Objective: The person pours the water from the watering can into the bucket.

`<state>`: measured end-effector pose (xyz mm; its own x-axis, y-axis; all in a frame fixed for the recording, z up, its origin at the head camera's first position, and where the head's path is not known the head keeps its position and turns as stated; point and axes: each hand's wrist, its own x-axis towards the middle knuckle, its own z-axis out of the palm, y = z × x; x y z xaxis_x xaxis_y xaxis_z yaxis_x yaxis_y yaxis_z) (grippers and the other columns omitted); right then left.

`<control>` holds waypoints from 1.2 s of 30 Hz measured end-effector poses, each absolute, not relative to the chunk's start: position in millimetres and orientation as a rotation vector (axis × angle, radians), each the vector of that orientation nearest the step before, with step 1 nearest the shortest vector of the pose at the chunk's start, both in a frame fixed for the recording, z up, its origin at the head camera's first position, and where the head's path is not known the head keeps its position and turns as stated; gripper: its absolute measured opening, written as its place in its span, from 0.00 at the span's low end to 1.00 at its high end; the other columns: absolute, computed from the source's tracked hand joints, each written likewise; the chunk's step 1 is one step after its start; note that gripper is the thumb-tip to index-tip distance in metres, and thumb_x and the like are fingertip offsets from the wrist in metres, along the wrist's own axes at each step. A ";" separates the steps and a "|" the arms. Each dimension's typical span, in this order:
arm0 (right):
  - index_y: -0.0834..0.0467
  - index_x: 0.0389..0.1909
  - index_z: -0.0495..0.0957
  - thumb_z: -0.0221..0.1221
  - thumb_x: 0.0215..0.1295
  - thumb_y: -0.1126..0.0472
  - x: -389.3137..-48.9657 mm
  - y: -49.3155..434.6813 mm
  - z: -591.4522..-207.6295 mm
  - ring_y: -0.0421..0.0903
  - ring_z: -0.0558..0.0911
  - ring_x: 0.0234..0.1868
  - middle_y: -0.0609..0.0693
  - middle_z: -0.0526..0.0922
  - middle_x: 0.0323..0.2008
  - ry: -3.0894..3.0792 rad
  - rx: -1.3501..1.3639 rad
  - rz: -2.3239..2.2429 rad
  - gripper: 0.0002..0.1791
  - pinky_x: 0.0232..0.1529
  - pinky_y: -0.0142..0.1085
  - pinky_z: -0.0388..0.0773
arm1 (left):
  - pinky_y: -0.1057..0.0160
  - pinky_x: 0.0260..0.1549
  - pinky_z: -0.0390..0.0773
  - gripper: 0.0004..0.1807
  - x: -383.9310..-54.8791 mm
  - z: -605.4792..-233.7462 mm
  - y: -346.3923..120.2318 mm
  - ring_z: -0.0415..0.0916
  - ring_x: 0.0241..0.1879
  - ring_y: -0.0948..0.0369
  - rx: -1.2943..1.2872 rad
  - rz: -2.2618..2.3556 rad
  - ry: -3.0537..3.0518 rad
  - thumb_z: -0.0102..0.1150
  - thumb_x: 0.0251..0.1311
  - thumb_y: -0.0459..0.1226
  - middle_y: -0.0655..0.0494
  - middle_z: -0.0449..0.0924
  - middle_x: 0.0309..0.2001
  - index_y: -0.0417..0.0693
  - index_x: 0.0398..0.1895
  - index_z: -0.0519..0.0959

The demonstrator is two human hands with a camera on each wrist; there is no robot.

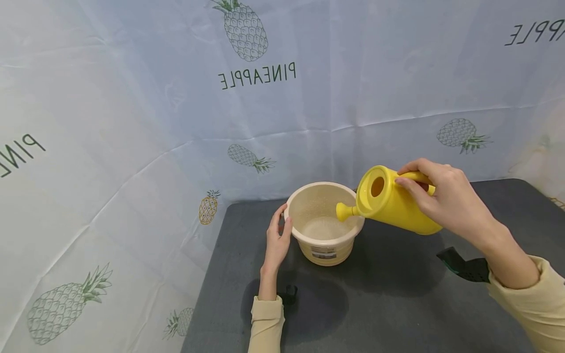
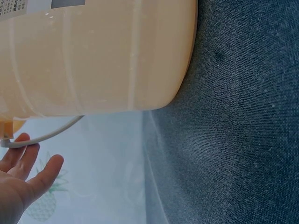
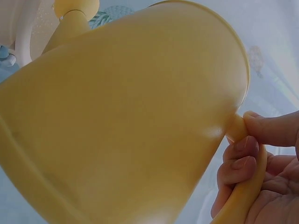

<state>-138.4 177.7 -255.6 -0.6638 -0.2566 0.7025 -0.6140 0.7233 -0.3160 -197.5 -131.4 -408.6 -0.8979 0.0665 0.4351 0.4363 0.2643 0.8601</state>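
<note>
A cream plastic bucket [image 1: 324, 252] stands on the dark table, with a label on its front. My left hand [image 1: 278, 240] is at the bucket's left rim, its fingers relaxed and spread. In the left wrist view its fingertips lie against the bucket's thin white handle [image 2: 60, 129]. My right hand [image 1: 446, 196] grips the handle of a yellow watering can [image 1: 403, 208], fingers curled round it in the right wrist view. The can is tipped to the left above the table. Its spout head [image 1: 344, 212] hangs over the bucket's opening, and drops cling to the bucket's inside wall.
Behind the table [image 1: 379, 314] hangs a pale cloth [image 1: 309, 113] printed with pineapples and lettering. It also runs along the left side. The bucket stands near the table's back edge. Dark wrist mounts [image 1: 465, 267] stick out from my wrists.
</note>
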 end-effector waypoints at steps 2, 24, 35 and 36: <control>0.63 0.35 0.78 0.66 0.49 0.75 -138.5 177.4 -255.5 0.36 0.64 0.22 0.45 0.75 0.24 -2.281 0.657 0.719 0.13 0.26 0.26 0.60 | 0.46 0.54 0.65 0.23 -197.7 -408.7 -131.8 0.58 0.64 0.50 -0.464 -1.676 -2.230 0.44 0.70 0.35 0.43 0.62 0.64 0.37 0.66 0.62; 0.63 0.36 0.78 0.65 0.48 0.75 -141.3 177.3 -254.7 0.35 0.65 0.22 0.46 0.76 0.24 -2.295 0.670 0.731 0.13 0.25 0.25 0.60 | 0.43 0.51 0.66 0.23 -200.2 -412.0 -132.3 0.58 0.63 0.47 -0.507 -1.661 -2.198 0.44 0.69 0.33 0.39 0.62 0.63 0.34 0.65 0.62; 0.63 0.35 0.77 0.65 0.50 0.75 -139.2 176.6 -252.8 0.35 0.64 0.22 0.44 0.74 0.23 -2.294 0.678 0.731 0.12 0.25 0.25 0.60 | 0.42 0.53 0.64 0.23 -199.7 -411.4 -132.4 0.57 0.64 0.47 -0.502 -1.674 -2.194 0.45 0.69 0.33 0.40 0.62 0.64 0.34 0.65 0.62; 0.62 0.35 0.77 0.65 0.49 0.75 -139.2 176.5 -252.9 0.35 0.64 0.22 0.44 0.74 0.23 -2.294 0.678 0.730 0.12 0.25 0.25 0.61 | 0.41 0.53 0.64 0.23 -199.7 -411.5 -132.4 0.57 0.64 0.47 -0.502 -1.673 -2.193 0.45 0.69 0.33 0.40 0.62 0.64 0.34 0.65 0.62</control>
<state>-139.2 176.5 -252.9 -0.6694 -0.2737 0.6906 -0.6225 0.7140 -0.3204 -199.7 -132.4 -411.5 -0.8813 0.0746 0.4666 0.4697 0.2456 0.8480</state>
